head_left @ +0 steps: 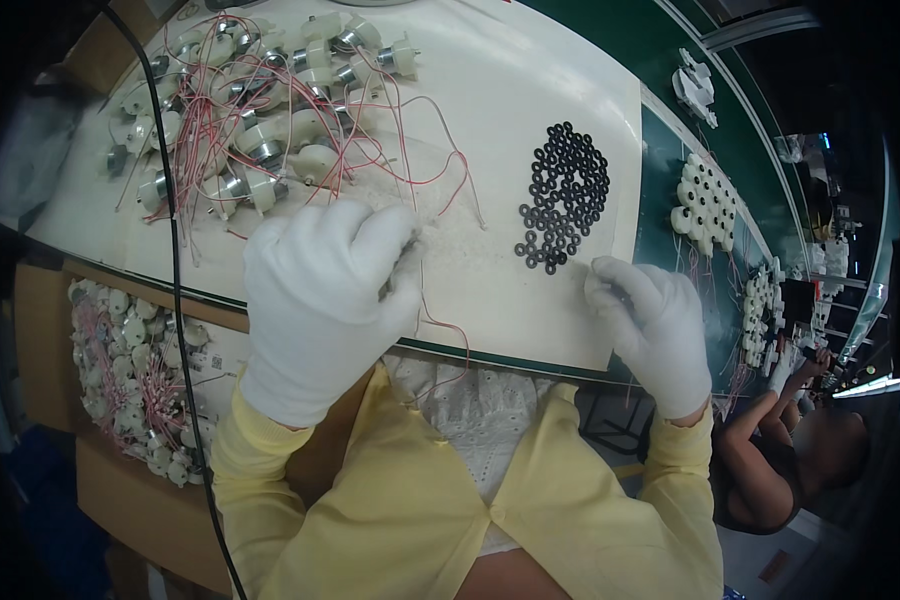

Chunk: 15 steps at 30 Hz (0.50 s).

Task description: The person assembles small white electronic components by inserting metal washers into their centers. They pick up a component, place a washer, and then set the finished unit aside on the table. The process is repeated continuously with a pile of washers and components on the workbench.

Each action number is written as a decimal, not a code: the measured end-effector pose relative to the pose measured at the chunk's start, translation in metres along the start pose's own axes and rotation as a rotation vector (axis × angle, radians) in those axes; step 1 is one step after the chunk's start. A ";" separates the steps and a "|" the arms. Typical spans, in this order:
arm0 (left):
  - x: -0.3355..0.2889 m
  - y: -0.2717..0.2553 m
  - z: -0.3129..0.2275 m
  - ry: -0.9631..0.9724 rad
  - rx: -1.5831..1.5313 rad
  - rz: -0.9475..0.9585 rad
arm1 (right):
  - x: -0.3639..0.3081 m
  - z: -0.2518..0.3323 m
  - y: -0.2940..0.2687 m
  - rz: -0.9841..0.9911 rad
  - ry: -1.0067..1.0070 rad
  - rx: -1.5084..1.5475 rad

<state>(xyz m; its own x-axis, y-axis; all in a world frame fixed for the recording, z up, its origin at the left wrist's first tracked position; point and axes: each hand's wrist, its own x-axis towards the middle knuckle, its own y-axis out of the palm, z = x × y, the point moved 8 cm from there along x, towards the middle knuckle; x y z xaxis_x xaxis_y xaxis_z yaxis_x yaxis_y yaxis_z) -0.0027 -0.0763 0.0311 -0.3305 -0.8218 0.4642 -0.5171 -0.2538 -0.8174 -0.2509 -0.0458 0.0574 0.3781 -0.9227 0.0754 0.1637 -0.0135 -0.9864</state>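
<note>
My left hand [325, 300], in a white glove, is closed around a mostly hidden small motor [386, 288]; a red and white wire [448, 325] hangs below it over the table's front edge. Ahead of that hand lies a heap of small motors [265, 140] with cream plastic housings and tangled red and white wires. My right hand [655, 325], gloved too, has its thumb and fingertips pinched together just right of a patch of small black rings [567, 190]. Whether anything sits in that pinch is hidden.
A box [135, 380] of similar wired motors stands at lower left. A black cable [175, 260] runs down the left side. On the green surface at right are rows of cream parts [705, 205]. Another person [770, 460] works at far right.
</note>
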 end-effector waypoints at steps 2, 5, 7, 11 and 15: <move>-0.004 0.001 0.004 -0.022 -0.066 -0.058 | 0.002 0.000 0.005 0.064 0.037 0.139; -0.007 0.005 0.007 -0.050 -0.007 0.004 | 0.010 0.013 0.009 0.060 -0.031 0.160; -0.008 0.006 0.008 -0.019 -0.028 -0.010 | 0.016 0.018 0.011 0.025 -0.035 0.154; -0.012 0.006 0.013 -0.013 -0.121 -0.039 | 0.015 0.012 0.017 0.035 -0.021 0.216; -0.016 0.000 0.013 0.035 -0.166 -0.204 | 0.007 0.000 0.020 0.104 0.033 0.309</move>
<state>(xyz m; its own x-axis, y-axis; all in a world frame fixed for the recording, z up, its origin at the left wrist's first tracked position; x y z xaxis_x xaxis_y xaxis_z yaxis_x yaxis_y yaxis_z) 0.0126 -0.0696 0.0193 -0.2318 -0.7430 0.6278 -0.6977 -0.3228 -0.6396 -0.2451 -0.0530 0.0377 0.3783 -0.9251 -0.0336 0.3965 0.1947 -0.8971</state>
